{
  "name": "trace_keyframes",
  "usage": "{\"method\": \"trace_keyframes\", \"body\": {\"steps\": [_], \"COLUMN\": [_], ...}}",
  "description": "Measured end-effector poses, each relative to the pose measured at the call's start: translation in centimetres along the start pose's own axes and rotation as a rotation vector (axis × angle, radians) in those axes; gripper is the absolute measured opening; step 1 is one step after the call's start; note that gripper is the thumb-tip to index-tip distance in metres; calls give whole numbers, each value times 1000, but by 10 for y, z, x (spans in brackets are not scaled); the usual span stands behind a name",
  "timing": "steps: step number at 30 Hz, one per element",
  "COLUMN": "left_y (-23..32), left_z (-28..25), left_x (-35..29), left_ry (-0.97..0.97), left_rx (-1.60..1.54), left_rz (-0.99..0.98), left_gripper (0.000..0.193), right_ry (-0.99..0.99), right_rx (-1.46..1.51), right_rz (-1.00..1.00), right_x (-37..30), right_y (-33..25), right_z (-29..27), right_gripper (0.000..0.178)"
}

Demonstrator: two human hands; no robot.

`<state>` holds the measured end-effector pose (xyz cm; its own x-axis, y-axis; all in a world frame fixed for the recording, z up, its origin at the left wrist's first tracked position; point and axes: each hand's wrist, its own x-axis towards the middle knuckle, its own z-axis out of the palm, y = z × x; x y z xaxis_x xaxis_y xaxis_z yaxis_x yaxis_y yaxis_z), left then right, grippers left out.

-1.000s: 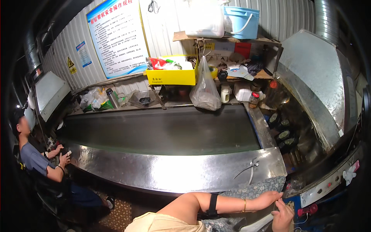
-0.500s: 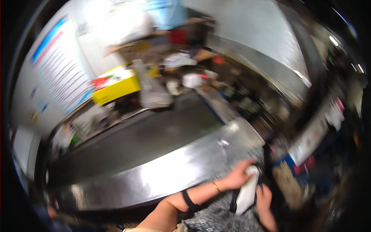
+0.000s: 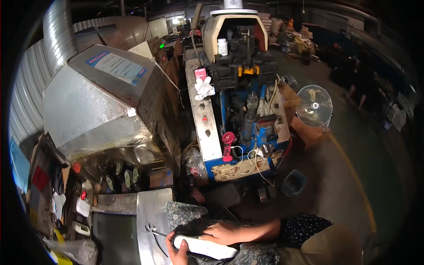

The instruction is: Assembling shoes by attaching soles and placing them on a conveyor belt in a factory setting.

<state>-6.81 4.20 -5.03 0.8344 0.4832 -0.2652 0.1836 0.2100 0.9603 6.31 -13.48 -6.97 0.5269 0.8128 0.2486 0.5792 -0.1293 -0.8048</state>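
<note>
Low in the head view, a black shoe upper with a long white sole-shaped bottom (image 3: 205, 247) lies over my lap, white side up. My left hand (image 3: 178, 250) grips one end of it, thumb against its edge. Across the far edge rests my right hand (image 3: 221, 232), its fingers curled onto the dark upper; the arm has a dotted dark sleeve. Patterned cloth (image 3: 185, 212) covers my lap beneath. Close to my left hand, a slim metal tool (image 3: 154, 230) lies on the steel table edge (image 3: 150, 203).
Ahead stands a machine (image 3: 212, 132) with white side panels, a red handheld fan (image 3: 228, 143) and white gloves (image 3: 204, 88). A metal hood (image 3: 97, 110) rises left, with several dark shoes (image 3: 128, 176) below. A floor fan (image 3: 315, 106) and plastic bin (image 3: 294, 182) are right.
The view has swung right, from the steel table to the machine. Both hands still hold the shoe upper, which now lies crosswise with its white bottom up.
</note>
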Motion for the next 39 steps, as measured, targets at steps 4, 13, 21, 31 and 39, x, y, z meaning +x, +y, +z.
{"method": "trace_keyframes", "body": {"steps": [4, 13, 21, 31, 39], "left_y": [-15, -48, -60, -19, 22], "left_z": [-8, -22, -23, -3, -50], "left_x": [2, 17, 38, 45, 22], "left_ry": [-33, -57, -24, -271, -215], "left_rx": [-184, 5, 131, -755, 717], "left_rz": [98, 58, 139, 103, -534], "left_gripper": [48, 45, 45, 65, 47], "right_ry": [-120, -487, -627, 68, -187], "right_rx": [865, 313, -196, 1283, 282], "right_rz": [498, 264, 473, 901, 585], "right_x": [11, 31, 40, 10, 4], "right_y": [24, 13, -25, -28, -21], "right_z": [-6, 19, 8, 14, 46], "right_gripper": [53, 62, 49, 67, 72]}}
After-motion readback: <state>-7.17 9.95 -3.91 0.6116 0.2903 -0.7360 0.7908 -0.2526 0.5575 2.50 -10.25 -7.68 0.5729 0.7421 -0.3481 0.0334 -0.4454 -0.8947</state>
